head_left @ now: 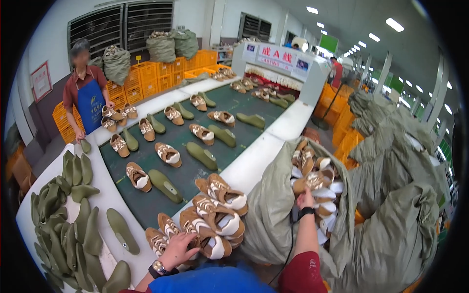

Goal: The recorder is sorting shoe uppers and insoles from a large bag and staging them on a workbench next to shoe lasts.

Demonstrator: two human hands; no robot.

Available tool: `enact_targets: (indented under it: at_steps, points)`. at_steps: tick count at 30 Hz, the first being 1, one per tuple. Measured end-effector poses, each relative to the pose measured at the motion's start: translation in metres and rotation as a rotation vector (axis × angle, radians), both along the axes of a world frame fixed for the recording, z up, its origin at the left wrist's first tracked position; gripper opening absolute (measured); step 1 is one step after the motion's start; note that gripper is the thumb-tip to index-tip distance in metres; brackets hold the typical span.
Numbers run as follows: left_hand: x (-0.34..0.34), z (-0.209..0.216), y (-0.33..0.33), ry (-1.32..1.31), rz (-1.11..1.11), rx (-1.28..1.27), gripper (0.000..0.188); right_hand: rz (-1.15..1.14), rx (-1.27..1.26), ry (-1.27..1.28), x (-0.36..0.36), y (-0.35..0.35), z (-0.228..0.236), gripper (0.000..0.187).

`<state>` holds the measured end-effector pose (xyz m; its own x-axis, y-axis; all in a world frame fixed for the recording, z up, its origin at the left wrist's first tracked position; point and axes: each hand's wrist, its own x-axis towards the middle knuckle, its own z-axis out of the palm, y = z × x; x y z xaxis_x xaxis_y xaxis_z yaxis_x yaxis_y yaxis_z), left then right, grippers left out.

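Note:
My left hand [180, 251] lies over the near end of a heap of tan shoes with white stripes [207, 222] on the white table edge in front of me. Its fingers are stretched and touch the shoes. To the right, my right hand [306, 199] reaches into a large grey-green sack [271, 205] filled with more of these shoes and white pieces. Its fingers are closed at a tan and white shoe [312, 181] near the sack's mouth; the fingertips are partly hidden.
Green shoe lasts [75, 234] are piled on the white side table at left. Pairs of shoes and lasts stand on the dark green conveyor [185, 129], which leads to a machine [278, 61]. A co-worker in a blue apron [92, 105] stands far left. Further sacks [391, 195] crowd the right.

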<state>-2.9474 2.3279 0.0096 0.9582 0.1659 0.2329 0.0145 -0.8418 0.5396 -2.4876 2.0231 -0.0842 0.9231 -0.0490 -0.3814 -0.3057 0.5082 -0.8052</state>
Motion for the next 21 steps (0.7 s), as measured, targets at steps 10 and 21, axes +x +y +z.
enact_targets:
  at_steps: [10, 21]
  points:
    - [0.002, 0.015, 0.016, -0.030, 0.211, -0.366, 0.040, 0.480, -0.018, -0.636, -0.137, 0.009, 0.190, 0.046]
    - [-0.006, 0.005, 0.014, 0.147, -0.381, -1.741, 0.075, 1.009, -0.251, -0.635, -0.209, 0.136, 0.204, 0.029]
